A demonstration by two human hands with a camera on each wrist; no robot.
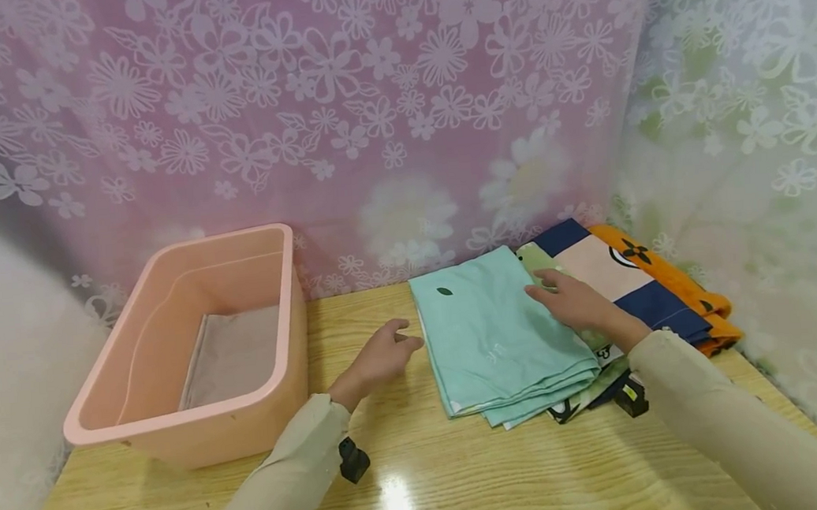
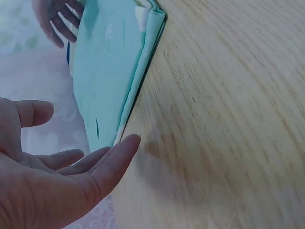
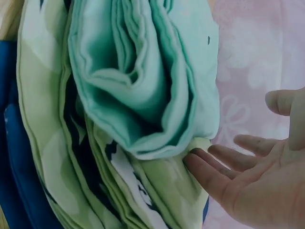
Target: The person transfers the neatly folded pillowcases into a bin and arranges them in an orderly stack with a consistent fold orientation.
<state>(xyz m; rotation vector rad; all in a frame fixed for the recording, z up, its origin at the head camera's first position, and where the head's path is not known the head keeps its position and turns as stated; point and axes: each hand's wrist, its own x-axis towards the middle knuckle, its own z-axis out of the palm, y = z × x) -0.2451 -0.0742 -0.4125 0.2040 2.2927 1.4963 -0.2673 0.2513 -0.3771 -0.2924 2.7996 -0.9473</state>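
Mint cloth (image 1: 495, 332): looped inner folds (image 3: 128, 98) visible only in right-wrist view.

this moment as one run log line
left hand: empty, beside mint cloth | right hand: empty, near mint cloth's right edge | mint cloth: folded, overlapping green cloth | peach tub: holds greyish cloth

The turquoise cloth (image 1: 491, 312), its pale marking (image 1: 495, 352) too small to read, hides much of the green cloth (image 1: 538, 257). The pink tub (image 1: 208, 436) conceals part of the grey cloth (image 1: 237, 354); the head view crops the worktop (image 1: 467, 476).
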